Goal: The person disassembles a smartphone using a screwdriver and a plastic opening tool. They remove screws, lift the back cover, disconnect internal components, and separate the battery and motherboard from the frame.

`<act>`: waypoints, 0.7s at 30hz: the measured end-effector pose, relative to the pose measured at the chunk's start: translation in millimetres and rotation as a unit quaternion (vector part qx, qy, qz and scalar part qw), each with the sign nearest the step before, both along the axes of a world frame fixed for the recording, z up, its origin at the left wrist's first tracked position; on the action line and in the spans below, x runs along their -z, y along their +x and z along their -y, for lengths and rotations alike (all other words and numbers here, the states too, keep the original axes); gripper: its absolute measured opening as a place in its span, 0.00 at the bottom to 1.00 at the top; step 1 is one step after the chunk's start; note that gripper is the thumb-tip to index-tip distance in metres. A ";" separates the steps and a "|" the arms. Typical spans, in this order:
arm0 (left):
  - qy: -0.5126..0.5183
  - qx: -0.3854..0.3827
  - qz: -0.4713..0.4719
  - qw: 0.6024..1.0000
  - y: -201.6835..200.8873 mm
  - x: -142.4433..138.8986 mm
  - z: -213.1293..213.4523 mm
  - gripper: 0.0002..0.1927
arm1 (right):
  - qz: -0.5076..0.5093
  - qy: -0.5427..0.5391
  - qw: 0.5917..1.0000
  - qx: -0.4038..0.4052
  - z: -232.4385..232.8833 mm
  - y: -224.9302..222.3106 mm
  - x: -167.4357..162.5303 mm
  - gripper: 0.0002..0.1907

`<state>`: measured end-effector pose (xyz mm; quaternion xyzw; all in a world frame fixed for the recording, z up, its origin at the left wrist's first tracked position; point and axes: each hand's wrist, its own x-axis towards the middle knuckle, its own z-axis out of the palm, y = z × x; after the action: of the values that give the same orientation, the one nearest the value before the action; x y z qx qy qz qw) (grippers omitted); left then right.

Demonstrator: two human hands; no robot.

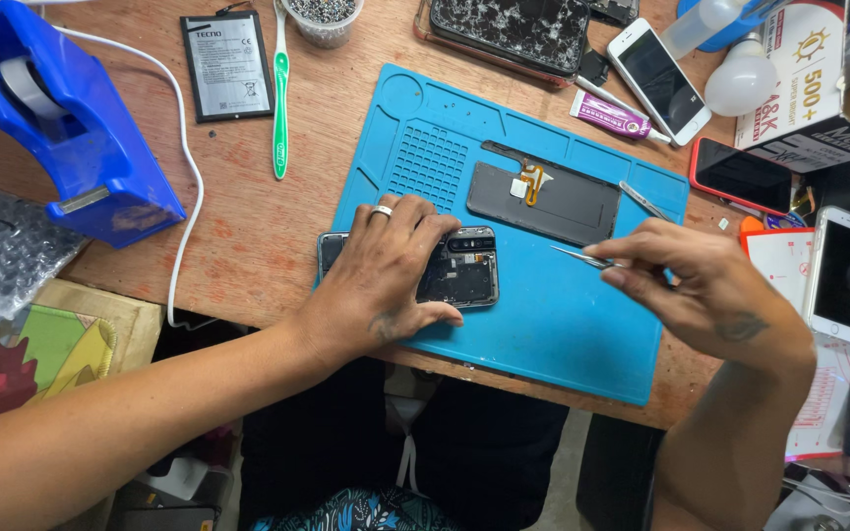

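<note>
Head view, looking down on a phone repair bench. An opened phone (pixel 459 267) lies face down on a blue work mat (pixel 543 324), near the mat's front left part, its internals and camera module exposed. The left hand (pixel 381 275), a ring on one finger, lies flat over the phone's left half, fingers spread and pressing it to the mat rather than closed around it. The right hand (pixel 700 280) pinches a pair of metal tweezers (pixel 582 258), whose tips point toward the phone's right edge but stand just short of it; whether they carry anything cannot be told. Beyond the phone on the mat lies the removed dark back cover (pixel 553 202), inner side up, with a small orange flex strip on it; a second metal tool (pixel 644 200) rests at its right end. Judged from this layout, opening is done and work inside the body is under way; the cover has not been refitted. Around the mat: a battery (pixel 226 64), a green toothbrush (pixel 279 98), a blue tape dispenser (pixel 81 128), a glue tube (pixel 610 114), and several other phones.
</note>
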<state>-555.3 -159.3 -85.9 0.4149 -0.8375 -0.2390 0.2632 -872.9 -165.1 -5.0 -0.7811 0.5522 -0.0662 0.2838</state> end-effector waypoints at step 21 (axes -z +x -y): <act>0.013 -0.020 0.005 1.000 -2.3 4.1 3.3 0.44 | 0.118 -0.176 0.976 -0.053 -26.2 56.0 14.0 0.11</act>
<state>-557.6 -162.6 -90.1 0.4365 -0.8269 -0.2427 0.2585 -816.8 -138.9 -19.0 -0.8335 0.4524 -0.2390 0.2085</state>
